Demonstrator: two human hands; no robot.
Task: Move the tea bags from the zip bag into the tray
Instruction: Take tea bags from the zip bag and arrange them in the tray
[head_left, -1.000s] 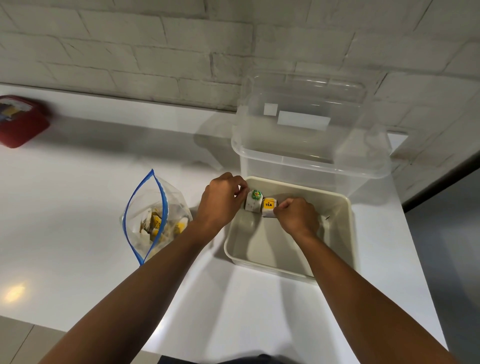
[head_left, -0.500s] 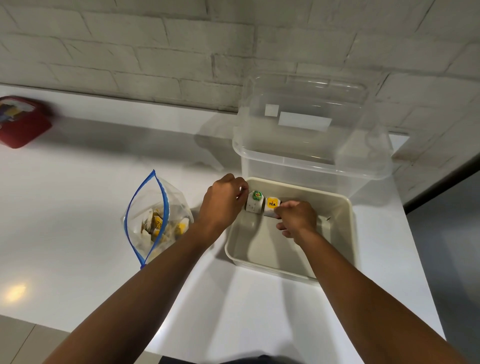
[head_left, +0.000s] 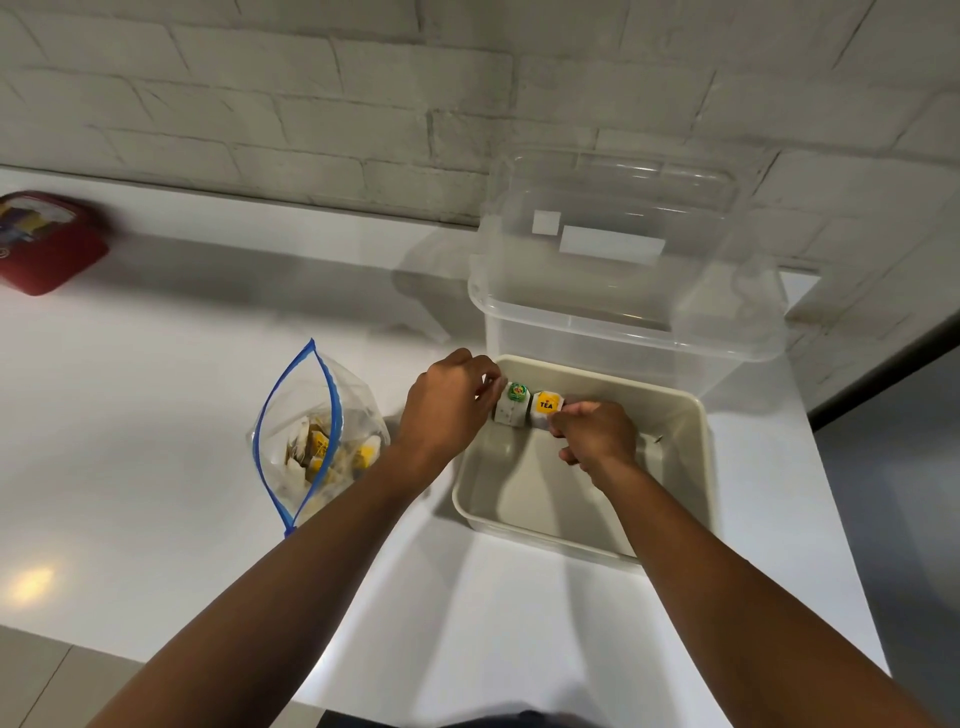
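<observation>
White countertop (head_left: 156, 467) fills most of the view, glossy, with a warm light reflection near its front left edge and a strip of pale floor tile just below that. 2 bare forearms reach in from the near edge toward the middle of the counter.

Left of centre sits the zip bag (head_left: 317, 431), clear plastic with a blue zipper strip, its mouth gaping open toward the camera. More tea bags (head_left: 332, 452) lie heaped inside it — white sachets with yellow tags.

Just right of the bag is the tray (head_left: 691, 457), a cream rectangular tub with rounded corners. Both hands meet at its far left corner. The left hand (head_left: 449, 410) comes over the tray's left rim, fingers curled, its fingertips pinching the green-tagged tea bag (head_left: 511, 405). The right hand (head_left: 597, 434) is inside the tray, fingers curled, pinching the yellow-tagged tea bag (head_left: 543, 410), whose label reads TEA. The 2 sachets stand upright side by side, touching, against the tray's far wall.

Behind the tray, touching or nearly touching its far side, stands a large clear plastic bin (head_left: 623, 291) with white labels on it. Far left on the counter lies a red container (head_left: 49, 241), blurred. A white-painted brick wall (head_left: 311, 93) runs along the back.
</observation>
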